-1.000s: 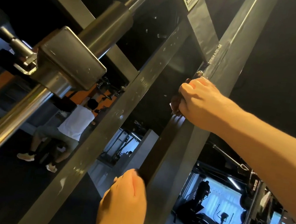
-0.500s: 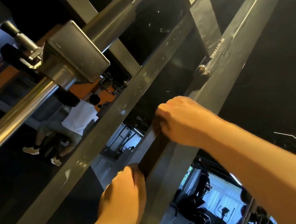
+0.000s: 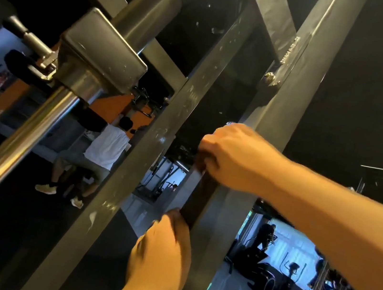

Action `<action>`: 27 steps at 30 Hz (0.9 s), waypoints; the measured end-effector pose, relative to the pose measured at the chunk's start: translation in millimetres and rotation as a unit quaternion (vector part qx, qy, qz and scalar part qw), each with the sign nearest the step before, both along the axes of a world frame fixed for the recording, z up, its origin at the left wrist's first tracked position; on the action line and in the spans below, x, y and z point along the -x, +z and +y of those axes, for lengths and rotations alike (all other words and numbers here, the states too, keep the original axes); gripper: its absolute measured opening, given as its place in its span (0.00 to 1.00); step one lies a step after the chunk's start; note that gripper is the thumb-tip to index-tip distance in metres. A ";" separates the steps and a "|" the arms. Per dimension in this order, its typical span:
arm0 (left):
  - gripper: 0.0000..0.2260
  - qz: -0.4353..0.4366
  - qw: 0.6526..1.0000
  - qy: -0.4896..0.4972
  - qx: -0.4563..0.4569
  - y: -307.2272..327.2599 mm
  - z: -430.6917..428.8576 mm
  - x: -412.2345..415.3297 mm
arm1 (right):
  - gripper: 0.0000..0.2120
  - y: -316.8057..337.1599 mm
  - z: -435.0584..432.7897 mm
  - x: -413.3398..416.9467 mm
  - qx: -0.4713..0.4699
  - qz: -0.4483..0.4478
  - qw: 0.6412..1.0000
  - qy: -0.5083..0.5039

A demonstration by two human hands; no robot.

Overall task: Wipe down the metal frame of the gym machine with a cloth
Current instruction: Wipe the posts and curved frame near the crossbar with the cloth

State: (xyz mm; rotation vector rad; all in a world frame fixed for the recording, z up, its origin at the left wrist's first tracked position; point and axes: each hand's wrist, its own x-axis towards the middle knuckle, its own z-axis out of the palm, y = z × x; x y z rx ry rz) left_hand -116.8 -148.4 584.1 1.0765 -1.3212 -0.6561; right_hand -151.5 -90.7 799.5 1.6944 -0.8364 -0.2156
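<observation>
While both hands clench what looks like a dark cloth (image 3: pixel 198 196) stretched along the inner edge of the grey frame upright (image 3: pixel 293 98), right hand (image 3: pixel 236 157) above and left hand (image 3: pixel 164 248) below, the wipe seems mid-stroke and next calls for sliding it firmly along unwiped metal.

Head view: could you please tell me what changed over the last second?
The right hand slid down the frame upright toward the left hand, shortening the dark cloth stretched between them. The left hand kept its grip low on the upright.
</observation>
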 end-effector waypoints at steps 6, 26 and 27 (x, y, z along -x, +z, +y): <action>0.18 -0.034 0.995 -0.049 -0.085 12.1 -8.6 -5.5 | 0.12 61.3 -7.9 -5.0 0.161 -0.070 0.984 -0.017; 0.14 -0.049 0.998 0.019 0.019 7.5 15.9 -11.6 | 0.18 15.3 -6.5 7.6 0.030 -0.029 0.999 0.034; 0.14 -0.059 0.998 0.020 0.006 9.6 15.0 -13.2 | 0.16 2.3 -5.9 7.1 -0.012 -0.019 0.999 0.027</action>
